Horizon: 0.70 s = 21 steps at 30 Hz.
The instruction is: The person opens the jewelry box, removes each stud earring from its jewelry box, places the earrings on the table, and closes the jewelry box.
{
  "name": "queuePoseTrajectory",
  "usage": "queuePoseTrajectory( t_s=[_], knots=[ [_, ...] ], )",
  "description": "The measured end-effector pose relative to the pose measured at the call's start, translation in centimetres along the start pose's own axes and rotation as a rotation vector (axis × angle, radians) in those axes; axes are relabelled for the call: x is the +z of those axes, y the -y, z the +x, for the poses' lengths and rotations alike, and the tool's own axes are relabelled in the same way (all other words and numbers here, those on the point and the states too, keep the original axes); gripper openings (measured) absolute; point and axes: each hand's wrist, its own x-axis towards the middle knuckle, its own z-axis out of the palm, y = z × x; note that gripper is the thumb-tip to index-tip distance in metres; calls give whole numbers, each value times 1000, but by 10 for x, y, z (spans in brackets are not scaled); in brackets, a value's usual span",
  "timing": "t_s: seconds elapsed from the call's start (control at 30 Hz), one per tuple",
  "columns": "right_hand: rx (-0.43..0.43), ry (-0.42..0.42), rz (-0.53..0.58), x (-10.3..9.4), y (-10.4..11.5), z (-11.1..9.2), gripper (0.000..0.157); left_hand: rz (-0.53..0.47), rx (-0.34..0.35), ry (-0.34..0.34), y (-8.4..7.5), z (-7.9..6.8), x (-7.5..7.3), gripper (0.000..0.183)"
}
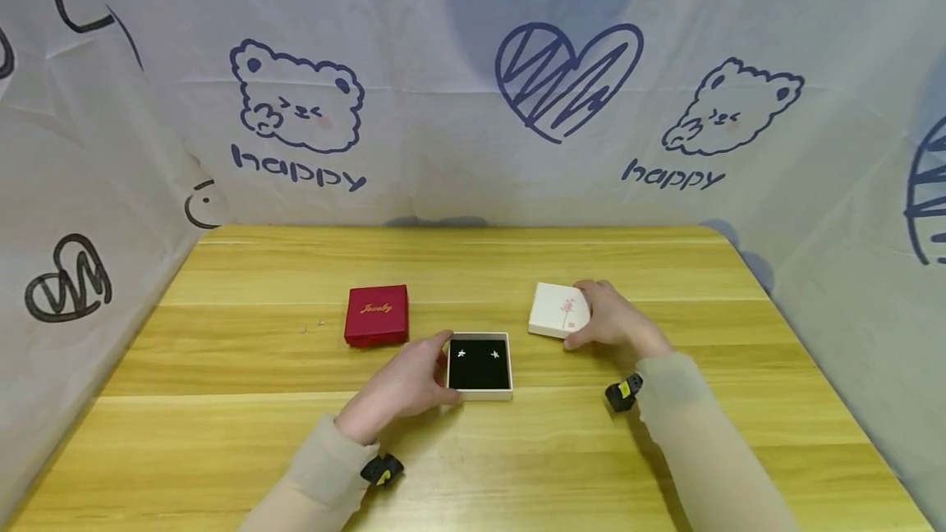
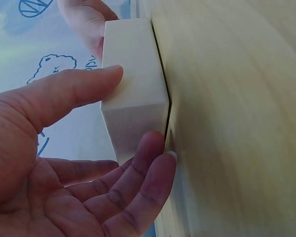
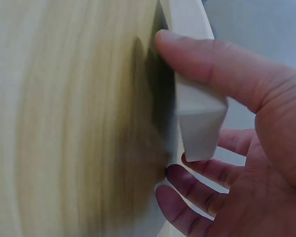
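Note:
A small white box base (image 1: 480,393) sits on the table, lined with a black insert (image 1: 479,372) that bears two small silver star-shaped earrings (image 1: 495,355). My left hand (image 1: 410,378) grips its left side, thumb at the near edge and fingers at the far one. In the left wrist view, the thumb lies on one wall of the box base (image 2: 133,69). Off to the right, my right hand (image 1: 609,318) pinches a white box lid (image 1: 550,310) printed with a pink flower. The right wrist view shows a shadowed gap between the lid (image 3: 202,118) and the table.
A dark red box (image 1: 377,314) with gold "Jewelry" lettering stands left of the white base. Two tiny shiny bits (image 1: 321,323) lie farther left on the wooden table (image 1: 473,466). Printed white cloth (image 1: 429,121) hangs behind the table and at both sides.

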Motion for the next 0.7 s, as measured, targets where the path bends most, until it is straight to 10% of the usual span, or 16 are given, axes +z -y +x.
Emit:
queuePoseTrajectory(
  t_s=[0.7],
  knots=[
    [28,50,-17,-6,-5,10,104,1,-20,9,-2,1,1,91]
  ],
)
